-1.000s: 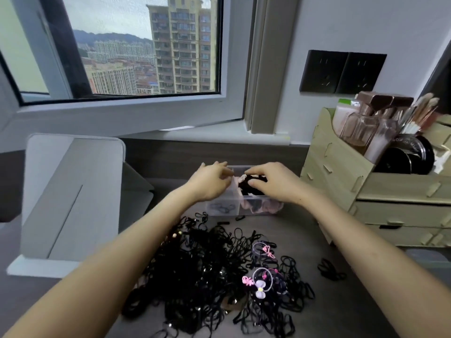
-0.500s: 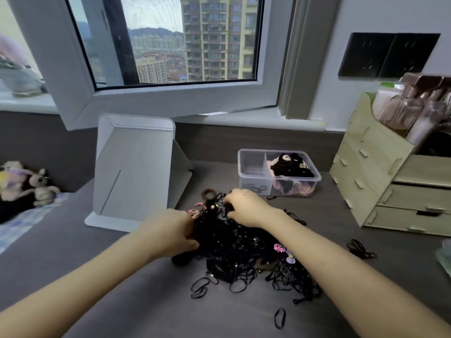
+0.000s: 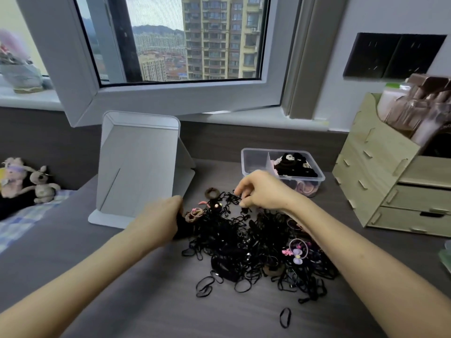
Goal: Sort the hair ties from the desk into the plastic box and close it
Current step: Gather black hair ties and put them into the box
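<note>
1. Here, the hair ties [image 3: 239, 245] lie heaped mid-bench [image 3: 146, 301].
2. The left hand [image 3: 158, 220] curls round hair ties at the heap's left side; the right hand [image 3: 263, 191] pinches thin ones.
3. The plastic box [image 3: 246, 164] stands open toward the far edge.

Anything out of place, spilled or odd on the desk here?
One stray: a thin black hair tie lies alone near the front edge of the desk, apart from the pile. The plastic box stands open with no lid in view; its right compartment is heaped, its left looks far emptier.
</note>
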`<state>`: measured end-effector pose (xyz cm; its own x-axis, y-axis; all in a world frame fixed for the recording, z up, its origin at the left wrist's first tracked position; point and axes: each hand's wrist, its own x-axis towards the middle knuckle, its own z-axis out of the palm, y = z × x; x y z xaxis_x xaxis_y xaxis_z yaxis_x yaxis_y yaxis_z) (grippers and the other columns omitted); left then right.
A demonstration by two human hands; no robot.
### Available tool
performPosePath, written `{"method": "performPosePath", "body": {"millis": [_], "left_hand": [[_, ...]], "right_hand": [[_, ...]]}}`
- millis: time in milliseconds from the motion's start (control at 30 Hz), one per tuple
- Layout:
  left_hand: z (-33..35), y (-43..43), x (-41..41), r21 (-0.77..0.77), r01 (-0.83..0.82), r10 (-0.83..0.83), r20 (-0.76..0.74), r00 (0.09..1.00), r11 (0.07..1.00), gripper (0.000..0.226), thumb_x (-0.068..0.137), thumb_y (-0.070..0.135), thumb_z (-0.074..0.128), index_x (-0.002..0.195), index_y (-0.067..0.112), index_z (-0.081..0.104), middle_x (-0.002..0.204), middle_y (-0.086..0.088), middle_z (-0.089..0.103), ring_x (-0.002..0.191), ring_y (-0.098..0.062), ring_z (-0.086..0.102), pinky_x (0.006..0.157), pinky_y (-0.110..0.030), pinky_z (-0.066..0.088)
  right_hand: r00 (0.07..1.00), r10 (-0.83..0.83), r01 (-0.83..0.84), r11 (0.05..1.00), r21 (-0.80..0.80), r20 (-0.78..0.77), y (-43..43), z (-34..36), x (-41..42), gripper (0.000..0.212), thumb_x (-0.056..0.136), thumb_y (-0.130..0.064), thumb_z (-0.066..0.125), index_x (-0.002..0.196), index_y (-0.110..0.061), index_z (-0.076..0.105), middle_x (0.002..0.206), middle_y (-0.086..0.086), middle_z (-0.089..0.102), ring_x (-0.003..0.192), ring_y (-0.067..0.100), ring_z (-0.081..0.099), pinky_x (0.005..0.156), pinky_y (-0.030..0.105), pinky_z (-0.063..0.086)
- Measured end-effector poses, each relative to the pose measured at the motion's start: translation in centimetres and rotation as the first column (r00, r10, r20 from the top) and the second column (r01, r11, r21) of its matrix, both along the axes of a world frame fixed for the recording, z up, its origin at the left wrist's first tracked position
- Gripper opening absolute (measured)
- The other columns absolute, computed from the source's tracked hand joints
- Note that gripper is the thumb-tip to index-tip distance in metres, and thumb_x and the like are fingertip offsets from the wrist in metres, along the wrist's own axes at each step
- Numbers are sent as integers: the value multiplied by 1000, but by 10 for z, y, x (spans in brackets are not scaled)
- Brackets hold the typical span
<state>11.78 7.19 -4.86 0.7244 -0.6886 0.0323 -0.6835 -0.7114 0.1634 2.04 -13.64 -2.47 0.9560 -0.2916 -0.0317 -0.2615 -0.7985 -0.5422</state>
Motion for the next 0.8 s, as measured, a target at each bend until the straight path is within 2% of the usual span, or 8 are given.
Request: {"method": "performPosePath", "body": {"millis": [67,133,233,333,500,600,700,800], "left_hand": [[-8,-4,5,89,7,-12,57,998,996,12,86,4,44,89,14,49,105,-11,61,95,-29,56,68,-30,38],[-17,-11,6,194,-1,-13,69,998,981,14,88,9,47,99,9,56,108,-13,62,100,-30,59,76,-33,45],[-23,-18,3,275,-16,-12,102,995,961,18,88,5,44,100,5,58,108,-15,63,100,-31,61,78,-33,47],[-24,-20,0,270,-39,9,109,994,962,15,87,3,42,93,7,56,107,-15,63,100,-32,61,78,-33,47],[-22,-19,-2,206,-35,27,42,999,978,7,85,8,47,81,12,42,107,-14,62,100,-32,60,77,-34,45],[-21,-18,-3,196,16,-15,-4,1000,981,7,84,14,54,83,12,47,106,-14,63,99,-31,60,76,-33,46],[-16,-19,-5,173,69,-64,-33,997,982,8,80,14,59,86,9,58,99,-13,65,88,-28,59,72,-32,44],[-6,-21,-9,109,116,-111,-52,992,987,5,75,10,61,78,15,59,83,-6,59,75,-22,51,63,-25,37]], "right_hand": [[1000,-9,8,999,31,23,0,5,9,23,73,-16,79,94,-9,73,69,-7,63,59,0,54,54,8,42],[999,-6,5,1000,31,38,1,8,21,23,73,-23,79,90,-9,75,70,-7,66,60,0,55,55,7,42],[999,-34,34,999,22,42,3,2,43,24,80,-29,72,93,-9,75,93,6,74,83,15,65,76,26,51],[996,-84,84,995,-45,-6,6,-10,70,30,87,-32,63,102,-8,73,103,10,72,96,23,65,86,35,53],[976,-134,95,972,-217,-173,9,-34,99,37,82,-37,67,107,-11,66,109,10,67,100,31,62,85,35,52],[977,-128,80,962,-259,-170,10,-39,94,26,81,-33,67,100,-16,68,103,5,70,96,27,64,81,32,51],[976,-92,37,963,-268,-197,7,-30,74,14,79,-34,68,81,-21,66,85,0,71,85,20,64,73,28,49],[987,-80,54,982,-179,-142,2,-14,44,22,77,-33,71,67,-24,54,68,-1,67,63,15,63,60,24,44]]}}
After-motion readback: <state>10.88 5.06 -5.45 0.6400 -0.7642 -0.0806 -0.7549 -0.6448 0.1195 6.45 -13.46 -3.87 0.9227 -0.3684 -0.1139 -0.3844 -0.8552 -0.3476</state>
